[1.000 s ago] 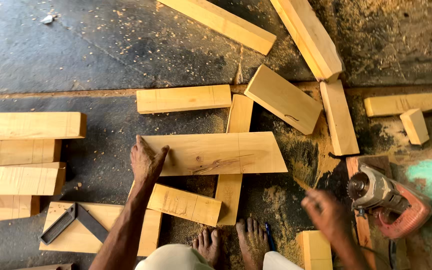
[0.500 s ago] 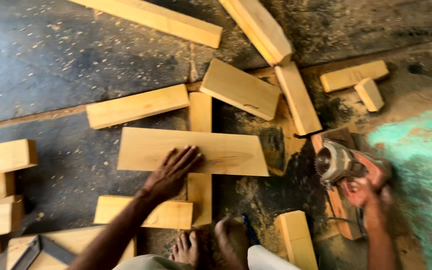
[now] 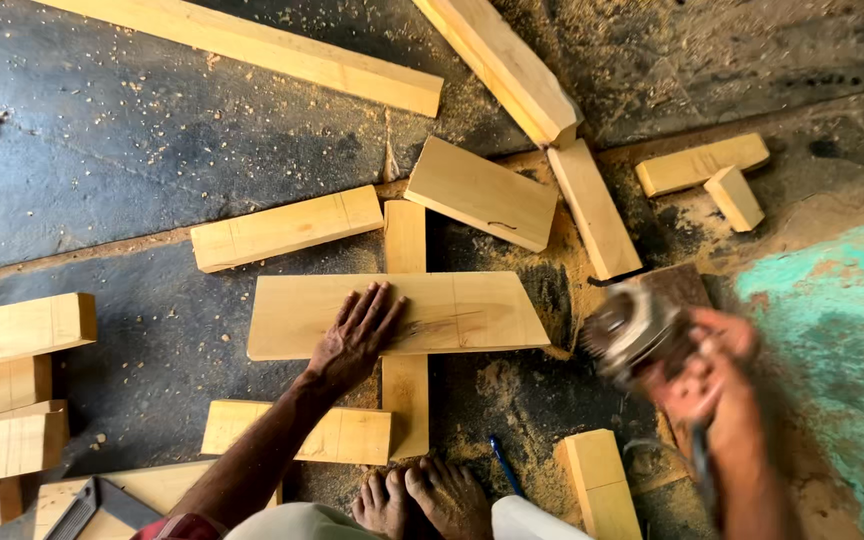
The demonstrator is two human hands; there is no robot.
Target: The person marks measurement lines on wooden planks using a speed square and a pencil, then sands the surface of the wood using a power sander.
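Left hand [image 3: 357, 335] lies flat, fingers spread, pinning the board [image 3: 397, 313] across the strip [image 3: 405, 330] beneath, which raises it off the floor. Right hand [image 3: 712, 385] grips the saw [image 3: 632, 330] just right of the board's angled end.

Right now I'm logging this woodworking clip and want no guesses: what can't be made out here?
Head view only:
- Power tool: motion blur hides its blade or disc and type.
- Right hand: blurred, so its grip on the tool is unclear.
- Metal square: cut off by the bottom edge.
- Blue pencil-like stick: too small and partly hidden by the leg.
- Plank under the left hand: surface marks too faint.
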